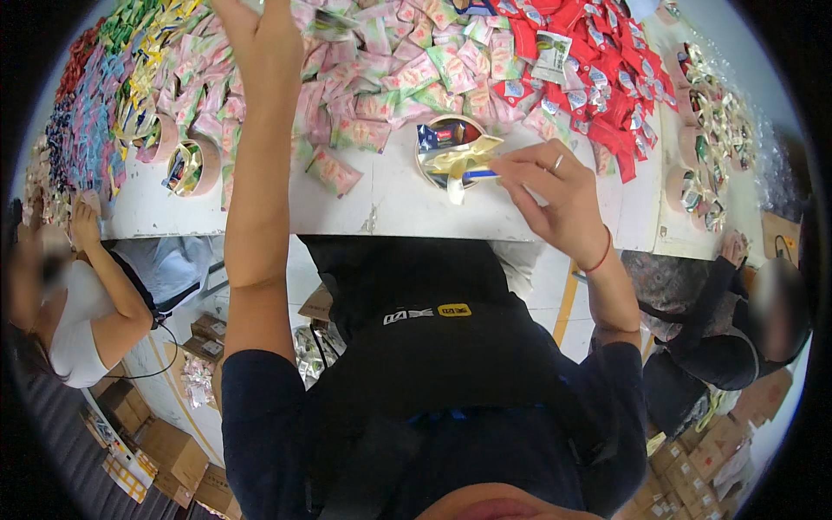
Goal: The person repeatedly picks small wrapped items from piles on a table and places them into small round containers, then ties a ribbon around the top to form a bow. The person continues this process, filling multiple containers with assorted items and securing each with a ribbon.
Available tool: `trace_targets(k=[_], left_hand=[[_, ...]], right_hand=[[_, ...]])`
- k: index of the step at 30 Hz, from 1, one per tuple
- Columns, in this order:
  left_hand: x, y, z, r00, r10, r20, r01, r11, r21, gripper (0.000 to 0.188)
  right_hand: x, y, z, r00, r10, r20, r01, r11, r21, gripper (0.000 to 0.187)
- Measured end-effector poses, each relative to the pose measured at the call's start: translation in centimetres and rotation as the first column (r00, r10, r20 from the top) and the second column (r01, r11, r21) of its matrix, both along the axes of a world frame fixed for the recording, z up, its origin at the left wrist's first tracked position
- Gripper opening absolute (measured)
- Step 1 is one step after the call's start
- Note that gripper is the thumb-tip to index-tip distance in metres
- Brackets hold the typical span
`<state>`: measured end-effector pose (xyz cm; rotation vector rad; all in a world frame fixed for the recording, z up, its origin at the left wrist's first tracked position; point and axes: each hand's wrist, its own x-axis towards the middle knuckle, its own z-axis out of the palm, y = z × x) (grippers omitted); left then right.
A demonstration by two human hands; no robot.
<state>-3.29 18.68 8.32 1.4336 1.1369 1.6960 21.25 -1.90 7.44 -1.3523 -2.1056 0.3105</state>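
Observation:
My left hand [264, 39] reaches over the heap of pink and green packets [347, 87] at the far side of the table. Its fingertips are cut off by the upper edge, so what they touch is hidden. A round, pale pink box [421, 165] stands near the table's front edge. Inside it are a dark blue packet [438, 136], a pale yellow ribbon [464, 162] and a narrow blue strip [481, 174]. My right hand [555, 191] is at the box's right side, fingertips touching or just beside the ribbon, thumb held apart. A loose pink packet [333, 172] lies left of the box.
Red packets [598, 78] are heaped at the right; blue and purple ones [87, 130] lie far left. Filled round boxes [192, 168] stand at the left, with more boxes [696, 195] at the right. One person [78, 321] works at the left, another [728, 325] at the right.

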Motion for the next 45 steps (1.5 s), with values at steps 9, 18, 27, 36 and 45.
trace_targets(k=[9,18,27,36,45], left_hand=[[-1.0,-13.4,-2.0,0.662,-0.421,-0.621,0.474,0.876,-0.089,0.028],[2.0,-14.6,-3.9,0.491,-0.473,-0.732,0.391,0.870,-0.300,0.062],[1.8,-15.4,-5.9,0.616,-0.486,-0.621,0.469,0.859,-0.207,0.051],[1.4,-15.5,-5.9,0.617,-0.499,-0.608,0.447,0.859,-0.250,0.052],[0.2,-13.8,-4.5,0.719,-0.510,-0.472,0.495,0.853,-0.168,0.055]], right_hand=[[2.5,-1.0,2.2,0.941,-0.209,-0.266,0.150,0.963,-0.225,0.028],[-0.2,4.2,0.5,1.000,0.023,0.002,-0.023,0.993,0.115,0.021],[-1.1,6.4,0.0,0.965,0.251,0.072,-0.240,0.962,-0.131,0.018],[0.0,6.8,-0.2,0.977,0.201,-0.066,-0.212,0.919,-0.334,0.027],[-0.9,6.0,-1.0,0.929,0.184,0.322,-0.179,0.983,-0.044,0.037]])
